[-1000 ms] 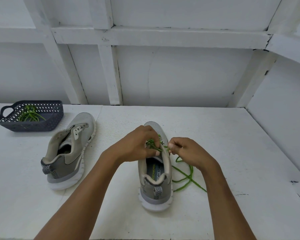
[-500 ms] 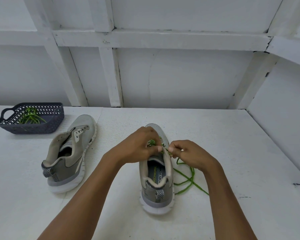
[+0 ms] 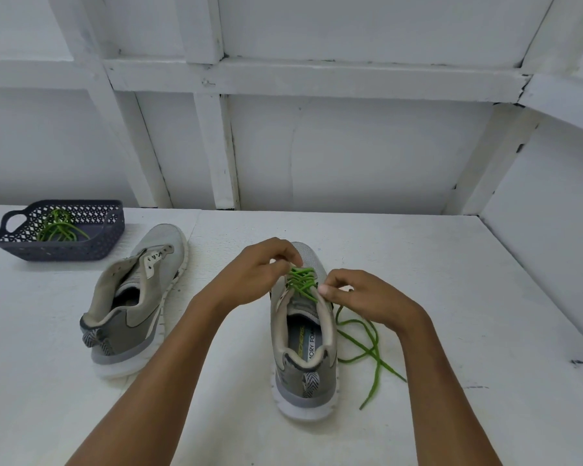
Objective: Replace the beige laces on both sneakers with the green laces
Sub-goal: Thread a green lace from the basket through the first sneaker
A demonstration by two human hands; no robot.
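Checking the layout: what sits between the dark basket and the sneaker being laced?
The head view shows the second sneaker, unlaced, lying between the basket and the sneaker being laced.

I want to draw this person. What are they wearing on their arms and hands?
Nothing that shows. The left hand and right hand have no gloves, rings or watch. The left forearm and right forearm are uncovered down to the picture's bottom edge, with no sleeve in view.
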